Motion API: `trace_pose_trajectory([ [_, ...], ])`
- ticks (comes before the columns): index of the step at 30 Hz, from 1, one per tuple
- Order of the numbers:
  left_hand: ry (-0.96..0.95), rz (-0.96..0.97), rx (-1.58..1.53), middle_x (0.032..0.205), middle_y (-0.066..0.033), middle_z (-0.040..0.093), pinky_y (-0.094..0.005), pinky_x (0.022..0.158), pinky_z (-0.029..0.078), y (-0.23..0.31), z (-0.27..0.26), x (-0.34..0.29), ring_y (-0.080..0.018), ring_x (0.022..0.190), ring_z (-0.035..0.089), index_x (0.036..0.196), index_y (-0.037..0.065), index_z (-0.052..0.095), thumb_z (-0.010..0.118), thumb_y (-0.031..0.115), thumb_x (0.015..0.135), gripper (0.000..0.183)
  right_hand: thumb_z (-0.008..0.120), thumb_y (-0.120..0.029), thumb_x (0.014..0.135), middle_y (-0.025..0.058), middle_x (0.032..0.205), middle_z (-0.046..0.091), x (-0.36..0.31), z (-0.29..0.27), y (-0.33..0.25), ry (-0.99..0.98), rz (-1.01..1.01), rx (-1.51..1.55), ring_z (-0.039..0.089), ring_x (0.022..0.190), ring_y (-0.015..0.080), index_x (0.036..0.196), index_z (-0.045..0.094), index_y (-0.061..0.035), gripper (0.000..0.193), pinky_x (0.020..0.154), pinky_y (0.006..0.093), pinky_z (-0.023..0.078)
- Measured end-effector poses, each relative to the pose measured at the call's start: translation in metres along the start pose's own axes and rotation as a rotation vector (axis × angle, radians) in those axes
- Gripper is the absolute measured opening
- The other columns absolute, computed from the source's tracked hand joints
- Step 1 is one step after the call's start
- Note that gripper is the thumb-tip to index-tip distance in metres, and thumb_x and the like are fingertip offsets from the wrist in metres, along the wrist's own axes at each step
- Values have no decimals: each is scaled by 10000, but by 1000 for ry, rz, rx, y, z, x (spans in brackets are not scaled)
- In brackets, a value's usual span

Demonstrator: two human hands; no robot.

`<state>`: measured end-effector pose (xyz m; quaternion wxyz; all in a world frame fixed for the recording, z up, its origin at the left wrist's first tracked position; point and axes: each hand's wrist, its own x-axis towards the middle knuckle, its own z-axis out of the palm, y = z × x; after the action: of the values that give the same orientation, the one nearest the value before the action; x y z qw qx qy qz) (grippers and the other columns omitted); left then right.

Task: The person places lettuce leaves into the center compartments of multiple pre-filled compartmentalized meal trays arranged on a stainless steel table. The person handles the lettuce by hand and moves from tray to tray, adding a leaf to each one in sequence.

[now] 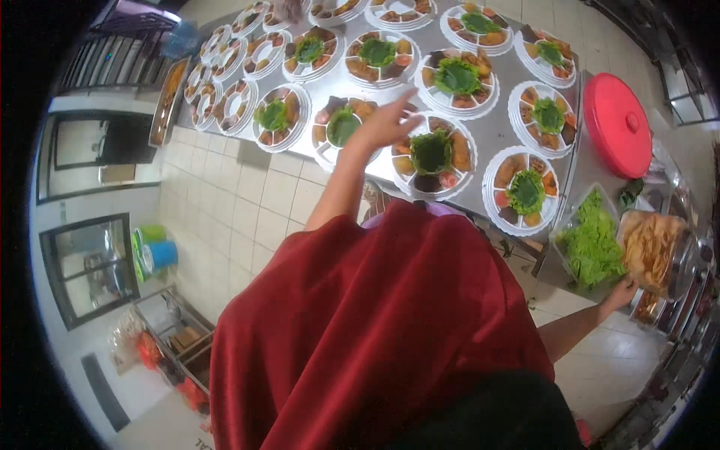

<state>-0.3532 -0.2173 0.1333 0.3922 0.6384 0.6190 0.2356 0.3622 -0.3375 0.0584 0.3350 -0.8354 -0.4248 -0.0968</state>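
Note:
My left hand (390,124) reaches over the steel table with fingers spread, holding nothing. It hovers between two white divided plates with scalloped rims. The nearer plate (475,166) has lettuce and a round dark green leaf piece in its middle, with fried food and tomato slices in the sections around it. Left of the hand is a similar plate (321,159), partly hidden by my arm. My right hand (621,292), far to the right, is at the corner between a clear tub of lettuce (592,236) and a container of golden fried crackers (651,244); its fingers are partly hidden.
Several more filled plates stand in rows on the table (504,142); those at the far left have bare centres. A red round lid (616,124) lies at the right. A long food tray (168,101) is at the left end. Someone else's blurred hand (287,10) shows at the far edge.

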Motion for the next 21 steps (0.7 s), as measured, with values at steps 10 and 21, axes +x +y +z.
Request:
trace_pose_trajectory([
  [10,-322,100,34,1086,-152,564,-333,871,403,11,44,2,-267,1005,540,1334,67,276,505,328,858,590,584,-167,794,166,947,599,-26,-66,-79,236,-29,783,555,885,258,950,578,65,280,764,365,451],
  [21,-590,104,-294,1069,-106,574,-303,862,412,51,90,11,-208,994,553,1262,60,398,487,321,889,464,629,-166,799,107,938,586,-58,-95,-142,-107,198,591,554,818,174,994,554,20,280,664,254,467],
])
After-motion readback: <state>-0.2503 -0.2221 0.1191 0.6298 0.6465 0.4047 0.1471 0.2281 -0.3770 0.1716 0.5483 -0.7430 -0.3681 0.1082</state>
